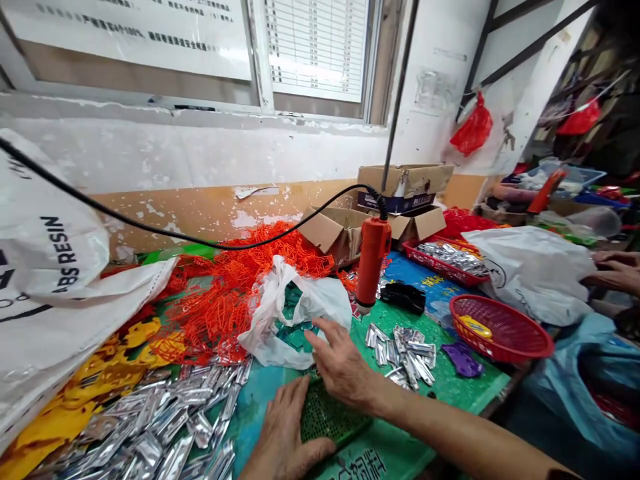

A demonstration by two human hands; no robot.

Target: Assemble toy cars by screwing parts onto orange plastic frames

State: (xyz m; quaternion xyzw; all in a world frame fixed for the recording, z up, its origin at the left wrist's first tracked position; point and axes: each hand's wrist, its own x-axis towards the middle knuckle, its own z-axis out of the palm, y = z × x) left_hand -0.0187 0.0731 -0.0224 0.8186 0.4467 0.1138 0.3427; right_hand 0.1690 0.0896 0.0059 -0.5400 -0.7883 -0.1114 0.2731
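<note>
My left hand [283, 430] lies against the left side of a green perforated basket [333, 413], thumb spread from stretched fingers. My right hand [345, 363] is over the basket's far edge, fingers apart and reaching to the near side of a white plastic bag [327, 300]. Through the bag's mouth, teal pieces [295, 333] show. I see nothing held in either hand, though the right fingertips partly overlap the bag. An orange electric screwdriver [371, 263] hangs upright behind my right hand. Silvery flat packets [405, 353] lie to its right.
More silvery packets [165, 420] and yellow pieces [95, 373] spread at left. Orange plastic parts [230, 287] are heaped behind. A red basket [525, 333] and purple piece [463, 359] sit at right. Another person's hand [615, 270] shows at the right edge. A black cable [200, 241] crosses above.
</note>
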